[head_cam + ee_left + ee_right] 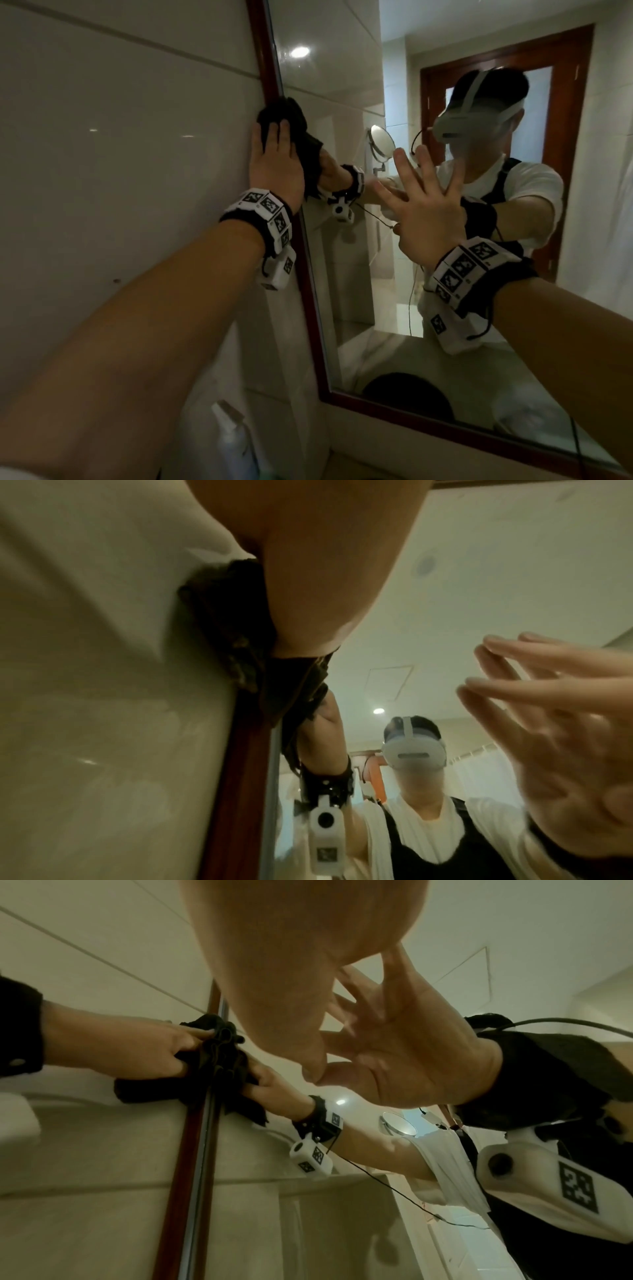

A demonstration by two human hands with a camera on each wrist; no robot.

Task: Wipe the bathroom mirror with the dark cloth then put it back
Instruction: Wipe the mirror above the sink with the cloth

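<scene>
The dark cloth [284, 109] is bunched against the red-brown wooden frame [308, 274] on the mirror's left side, partly over the glass [359, 291]. My left hand [274, 161] lies flat on the cloth [219, 1056] with straight fingers and presses it to the frame; cloth shows between and above the fingers. In the left wrist view the cloth [232, 631] hangs beneath my palm along the frame. My right hand [424, 212] is spread wide and holds nothing, its fingertips [493, 642] touching the glass to the right of the cloth.
A pale tiled wall [120, 137] runs left of the mirror. A white pump bottle [233, 442] stands below my left forearm. The glass reflects a round shaving mirror [382, 140], a wooden door frame and me wearing a headset. A thin cable [575, 442] hangs at the lower right.
</scene>
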